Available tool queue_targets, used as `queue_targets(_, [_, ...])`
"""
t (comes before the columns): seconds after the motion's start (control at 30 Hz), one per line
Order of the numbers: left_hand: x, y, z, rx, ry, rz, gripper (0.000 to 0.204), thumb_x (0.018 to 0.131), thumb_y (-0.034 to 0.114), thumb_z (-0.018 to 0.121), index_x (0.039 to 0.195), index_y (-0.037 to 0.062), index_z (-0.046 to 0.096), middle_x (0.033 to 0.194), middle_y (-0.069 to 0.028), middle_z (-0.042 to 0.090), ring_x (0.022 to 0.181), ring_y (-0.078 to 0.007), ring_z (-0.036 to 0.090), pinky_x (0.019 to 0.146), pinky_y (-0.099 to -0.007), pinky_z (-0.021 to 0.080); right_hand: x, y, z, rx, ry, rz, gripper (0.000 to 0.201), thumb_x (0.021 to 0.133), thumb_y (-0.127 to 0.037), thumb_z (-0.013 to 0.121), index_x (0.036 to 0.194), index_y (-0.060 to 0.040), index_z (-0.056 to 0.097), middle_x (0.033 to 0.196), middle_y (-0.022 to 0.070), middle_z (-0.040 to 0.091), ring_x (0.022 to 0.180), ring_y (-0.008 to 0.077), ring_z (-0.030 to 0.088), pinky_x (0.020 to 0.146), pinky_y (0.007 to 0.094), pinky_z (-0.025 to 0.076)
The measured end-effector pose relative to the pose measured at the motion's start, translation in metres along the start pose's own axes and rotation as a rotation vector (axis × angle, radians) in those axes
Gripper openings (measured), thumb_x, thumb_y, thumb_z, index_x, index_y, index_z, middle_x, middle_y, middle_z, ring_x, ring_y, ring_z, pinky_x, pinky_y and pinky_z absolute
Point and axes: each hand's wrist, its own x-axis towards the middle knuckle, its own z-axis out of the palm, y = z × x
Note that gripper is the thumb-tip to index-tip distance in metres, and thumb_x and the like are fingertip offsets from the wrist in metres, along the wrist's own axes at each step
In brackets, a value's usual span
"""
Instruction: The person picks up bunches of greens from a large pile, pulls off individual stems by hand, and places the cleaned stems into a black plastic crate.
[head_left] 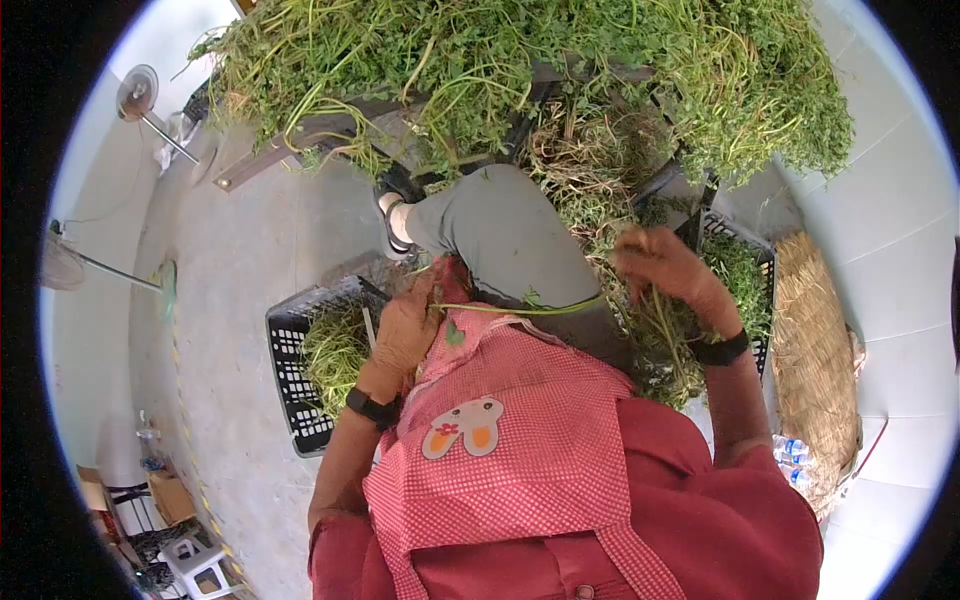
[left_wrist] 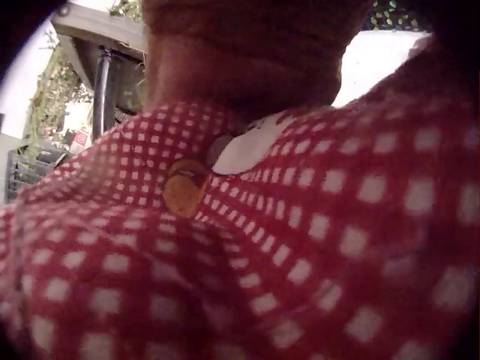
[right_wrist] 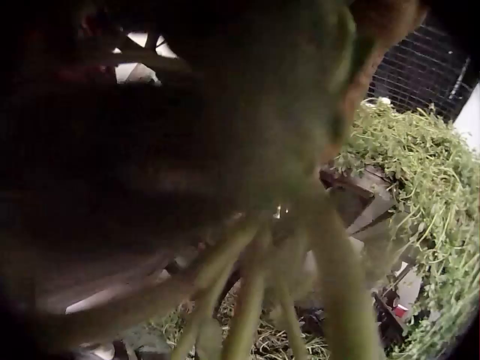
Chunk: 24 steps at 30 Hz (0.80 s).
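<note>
In the head view my left hand (head_left: 402, 328) is over the lap, beside the red checked apron (head_left: 530, 400). It pinches one end of a long green stem (head_left: 520, 311), which stretches right across the grey trouser knee. My right hand (head_left: 668, 266), fingers curled, grips a bunch of leafy stems (head_left: 668, 335) that hangs below it. Close up in the right wrist view, several thick stems (right_wrist: 337, 277) fan downward from the dark, blurred hand. The left wrist view shows mostly apron cloth (left_wrist: 300, 225) and the back of the left hand (left_wrist: 240, 52); its fingertips are hidden there.
A large heap of leafy greens (head_left: 560, 50) covers the table ahead. Black crates with greens stand at left (head_left: 290, 365) and right (head_left: 745, 270). Withered stems (head_left: 590, 150) lie below the table. A straw bundle (head_left: 815, 370) and water bottles (head_left: 793, 455) are at right.
</note>
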Motion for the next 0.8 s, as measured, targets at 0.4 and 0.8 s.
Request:
queue_targets(0.4, [-0.007, 0.01, -0.022, -0.375, 0.13, -0.183, 0.032, 0.078, 0.007, 0.05, 0.108, -0.0032, 0.058, 0.098, -0.0141, 0.064, 0.092, -0.0199, 0.059, 0.082, -0.0311, 0.045, 0.022, 0.005, 0.087, -0.766, 0.042, -0.34, 0.044, 0.074, -0.041, 0.066, 0.093, -0.0021, 0.063, 0.072, 0.0199, 0.06, 0.068, 0.0348, 0.061, 0.062, 0.0411, 0.049])
queue_targets(0.8, [0.0, 0.061, -0.039, -0.51, 0.197, 0.038, 0.02, 0.088, 0.013, 0.059, 0.1, -0.0021, 0.062, 0.08, -0.0058, 0.063, 0.07, -0.0104, 0.057, 0.064, -0.0259, 0.047, 0.016, -0.085, 0.038, 0.287, 0.104, -0.468, 0.022, 0.091, -0.022, 0.056, 0.1, -0.0024, 0.057, 0.081, 0.0134, 0.068, 0.067, 0.0174, 0.068, 0.045, 0.0196, 0.043])
